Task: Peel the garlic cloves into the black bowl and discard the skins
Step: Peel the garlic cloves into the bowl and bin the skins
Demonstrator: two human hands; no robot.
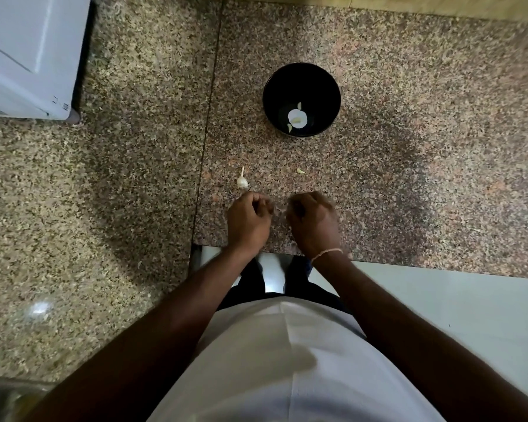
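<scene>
My left hand and right hand are both curled low over the granite counter, fingers tucked in. I judge I'm working a clove between them, but the fingertips are blurred and hide whatever I hold, so I cannot tell. The black bowl sits at twelve o'clock, well apart, with a few peeled cloves at its bottom. The remaining garlic head lies just beyond my left knuckles at eleven o'clock; a loose clove rests at one o'clock. Garlic is light and firm, its skin papery, dry and prone to cling. I'd pinch a clove at its root end and strip toward the tip, gently, since a bare clove turns slippery.
</scene>
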